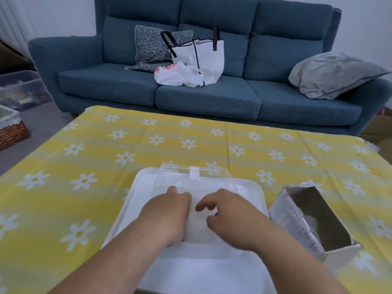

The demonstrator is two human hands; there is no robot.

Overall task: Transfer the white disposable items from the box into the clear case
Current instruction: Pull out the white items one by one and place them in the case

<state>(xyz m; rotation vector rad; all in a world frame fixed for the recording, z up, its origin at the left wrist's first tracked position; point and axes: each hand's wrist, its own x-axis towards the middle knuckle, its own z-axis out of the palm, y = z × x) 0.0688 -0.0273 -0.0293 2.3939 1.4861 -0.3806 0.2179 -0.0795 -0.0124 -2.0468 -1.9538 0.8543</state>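
Wicker basket [12, 132]: far left of the white tray [252, 188], on the floor, and cut off by the picture edge.
Table cover [101, 158]: yellow with white daisies; it lies under the tray and hides the table.
Your left hand [167, 217]: over the left half of the tray. The fingers bend down along the left edge of the white items [198, 229] and the tips are hidden, so I cannot tell if it grips or only presses.
White items: a pale stack in the middle of the tray, inside the clear case [194, 174], between your two hands. Single pieces are too blurred to tell apart.
Clear case: it sits on the tray with its lid raised at the far side. The walls are nearly invisible against the white.
Your right hand [230, 220]: over the right half of the tray, fingers bent and a little spread, tips on the stack. Whether it pinches I cannot tell.
Box [297, 221]: just right of the tray, open. Its print is unreadable, and something white inside is hard to make out.
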